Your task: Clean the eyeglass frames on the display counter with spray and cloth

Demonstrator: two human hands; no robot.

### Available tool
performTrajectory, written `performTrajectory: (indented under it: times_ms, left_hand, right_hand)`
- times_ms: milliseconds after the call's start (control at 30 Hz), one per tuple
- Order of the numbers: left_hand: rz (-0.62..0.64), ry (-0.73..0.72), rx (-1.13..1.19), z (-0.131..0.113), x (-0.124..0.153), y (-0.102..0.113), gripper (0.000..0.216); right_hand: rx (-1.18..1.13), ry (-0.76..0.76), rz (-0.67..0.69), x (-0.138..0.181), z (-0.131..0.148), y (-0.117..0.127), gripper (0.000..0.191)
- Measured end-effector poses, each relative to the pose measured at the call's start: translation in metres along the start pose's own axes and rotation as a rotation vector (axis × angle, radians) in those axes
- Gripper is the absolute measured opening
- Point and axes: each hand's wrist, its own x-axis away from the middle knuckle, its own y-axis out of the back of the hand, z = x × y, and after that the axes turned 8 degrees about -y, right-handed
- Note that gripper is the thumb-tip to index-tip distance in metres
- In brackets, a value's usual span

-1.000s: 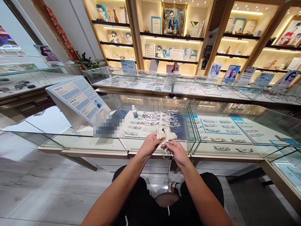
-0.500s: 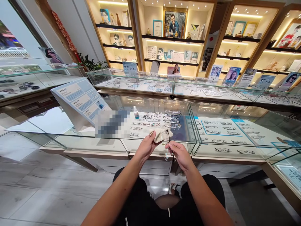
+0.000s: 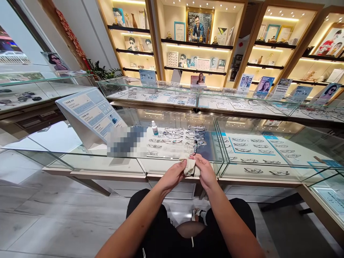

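Note:
My left hand (image 3: 174, 176) and my right hand (image 3: 204, 172) meet in front of me at the near edge of a glass display case (image 3: 129, 163). Both pinch a cream cleaning cloth (image 3: 189, 167) bunched between them. A pair of thin dark-framed glasses (image 3: 194, 147) sticks up out of the cloth, one lens showing above my right fingers. The rest of the frame is wrapped in the cloth. I am seated, my dark shorts and knees below.
A small white spray bottle (image 3: 154, 128) with a blue cap stands on the case top. A slanted info board (image 3: 90, 115) stands to its left. Rows of glasses lie inside the cases. Lit wall shelves hold posters and frames. Grey tiled floor lies at left.
The glasses hung below my right hand with the cloth held higher in my left; now both hands are together, the cloth is wrapped round the frame and the glasses point upward.

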Motion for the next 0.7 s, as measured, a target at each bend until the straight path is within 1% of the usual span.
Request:
performTrajectory:
  times_ms: [133, 233, 367, 467, 533, 600, 700]
  left_hand:
    - [-0.064, -0.006, -0.037, 0.001, 0.000, -0.002, 0.055]
    - [-0.070, 0.005, -0.034, 0.001, 0.000, -0.002, 0.054]
    - [-0.023, 0.013, -0.064, 0.000, 0.001, -0.003, 0.047]
    - [0.045, 0.002, -0.117, -0.002, 0.002, -0.003, 0.047]
    - [0.054, -0.015, -0.148, -0.002, 0.003, -0.003, 0.048]
    - [0.013, -0.044, -0.178, 0.000, 0.003, -0.003, 0.047]
    - [-0.087, -0.119, -0.216, 0.007, 0.002, -0.006, 0.048]
  right_hand:
    - [0.037, 0.010, -0.009, 0.003, -0.002, -0.003, 0.032]
    - [0.033, 0.008, 0.006, 0.005, -0.002, -0.004, 0.033]
    - [-0.004, 0.000, 0.001, 0.006, -0.002, -0.005, 0.029]
    - [-0.017, -0.026, -0.028, 0.006, -0.002, -0.007, 0.030]
    - [-0.024, -0.050, -0.037, 0.007, -0.002, -0.008, 0.031]
    - [-0.033, -0.069, -0.038, 0.007, -0.003, -0.010, 0.032]
    - [-0.049, -0.070, -0.021, 0.008, -0.005, -0.013, 0.031]
